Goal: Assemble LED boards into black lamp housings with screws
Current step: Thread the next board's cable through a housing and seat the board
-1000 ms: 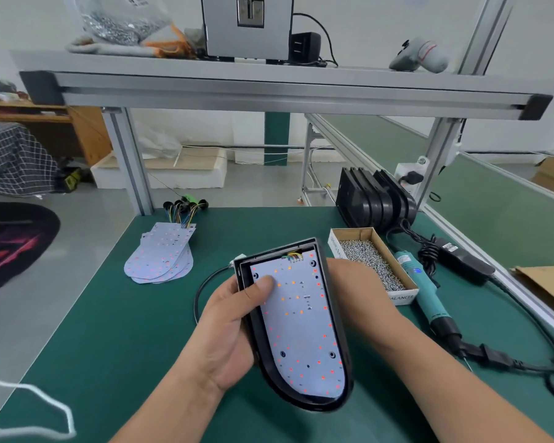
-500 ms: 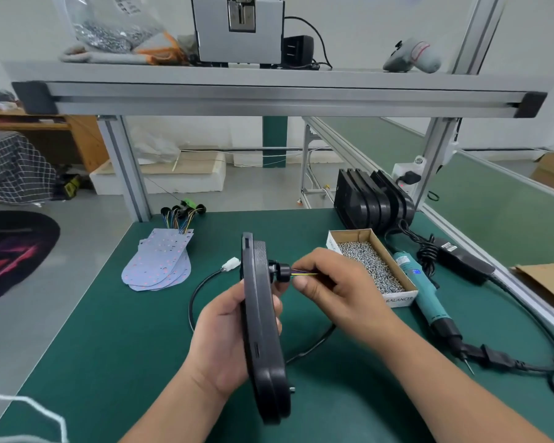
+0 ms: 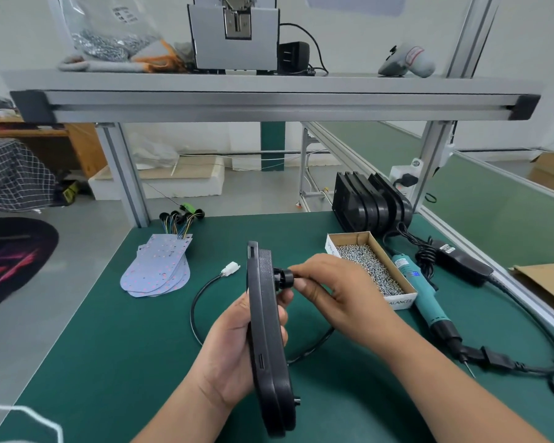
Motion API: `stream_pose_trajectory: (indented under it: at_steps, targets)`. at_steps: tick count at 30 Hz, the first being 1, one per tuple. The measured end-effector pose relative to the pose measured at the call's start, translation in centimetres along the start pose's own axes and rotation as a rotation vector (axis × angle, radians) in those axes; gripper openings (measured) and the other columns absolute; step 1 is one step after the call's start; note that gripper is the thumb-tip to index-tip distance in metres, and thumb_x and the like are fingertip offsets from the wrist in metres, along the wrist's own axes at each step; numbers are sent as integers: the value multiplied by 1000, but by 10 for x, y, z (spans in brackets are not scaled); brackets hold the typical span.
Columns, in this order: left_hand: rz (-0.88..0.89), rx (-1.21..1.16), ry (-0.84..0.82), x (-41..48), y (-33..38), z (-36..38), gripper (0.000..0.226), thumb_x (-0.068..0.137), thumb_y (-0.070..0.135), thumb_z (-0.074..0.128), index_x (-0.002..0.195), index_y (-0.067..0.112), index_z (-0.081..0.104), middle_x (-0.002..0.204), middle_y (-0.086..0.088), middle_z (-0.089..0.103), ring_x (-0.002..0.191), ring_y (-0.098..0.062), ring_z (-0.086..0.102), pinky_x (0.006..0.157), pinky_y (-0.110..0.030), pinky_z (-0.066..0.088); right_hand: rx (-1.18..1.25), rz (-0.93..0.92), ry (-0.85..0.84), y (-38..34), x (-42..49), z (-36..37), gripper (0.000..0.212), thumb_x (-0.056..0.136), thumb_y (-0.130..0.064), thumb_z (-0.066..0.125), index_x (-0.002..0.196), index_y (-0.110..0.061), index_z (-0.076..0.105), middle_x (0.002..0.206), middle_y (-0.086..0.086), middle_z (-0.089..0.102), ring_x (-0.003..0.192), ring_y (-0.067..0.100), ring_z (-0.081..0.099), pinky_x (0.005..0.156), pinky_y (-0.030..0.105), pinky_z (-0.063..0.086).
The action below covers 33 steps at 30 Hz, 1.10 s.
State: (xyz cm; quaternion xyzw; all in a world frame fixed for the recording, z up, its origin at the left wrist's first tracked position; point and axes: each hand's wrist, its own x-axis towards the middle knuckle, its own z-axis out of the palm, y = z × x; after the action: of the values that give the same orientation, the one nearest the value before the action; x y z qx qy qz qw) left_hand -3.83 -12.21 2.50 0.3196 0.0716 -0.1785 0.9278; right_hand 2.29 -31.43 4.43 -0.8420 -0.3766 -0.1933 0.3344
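My left hand (image 3: 234,353) grips a black lamp housing (image 3: 266,334) on edge above the green table, its back facing right. My right hand (image 3: 333,289) pinches the black cable gland (image 3: 283,276) sticking out of the housing's back near the top. A black cable (image 3: 199,302) with a white plug (image 3: 231,268) loops from behind the housing onto the table. The LED board inside the housing is hidden from this angle. A stack of loose LED boards (image 3: 159,266) with coloured wires lies at the back left.
A cardboard box of screws (image 3: 370,266) sits right of my hands, a teal electric screwdriver (image 3: 424,295) and its power adapter (image 3: 464,263) beyond it. Several black housings (image 3: 370,203) stand upright at the back right. An aluminium shelf frame (image 3: 269,103) spans overhead.
The housing turned from face-up, board showing, onto its edge. My right hand moved from under it to the wires at its back, then slid in onto the cable gland.
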Motion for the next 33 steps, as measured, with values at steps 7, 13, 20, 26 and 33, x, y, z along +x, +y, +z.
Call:
stream_pose_trajectory:
  at_steps: [7,13,20,26,33]
  targets:
    - [76,64,23,3,0,-7,40,111,25,48,106,8,84,130,-20,73,85,-15,75,58,-24,59,249,155,-35,3,-4,0,9,105,-18,65,110,-23,70,101,-9,70,96,16,67,81,33,52]
    - [77,214,-91,1,1,-8,40,98,39,62,122,13,80,136,-11,72,75,-9,70,63,-24,58,327,290,-143,16,-3,0,15,105,-23,61,93,-17,68,79,10,62,69,9,50,65,37,44]
    - [55,226,-172,-2,-3,-10,64,88,34,82,137,-2,64,121,-16,69,74,-19,70,64,-32,58,78,105,-70,14,-1,6,41,100,0,62,92,-40,59,83,-27,62,81,-2,61,72,13,40]
    - [27,160,-244,-7,-3,-6,71,84,27,89,134,-12,58,93,-10,75,70,-22,72,61,-32,59,13,34,-56,3,1,3,31,97,-15,51,103,-43,63,88,-34,59,86,-9,60,75,10,41]
    - [86,149,-229,-9,-5,-6,64,68,29,100,119,1,75,95,-12,75,67,-22,70,60,-32,58,0,42,-61,-2,1,2,27,102,-19,48,103,-21,75,89,-19,63,84,3,62,74,24,51]
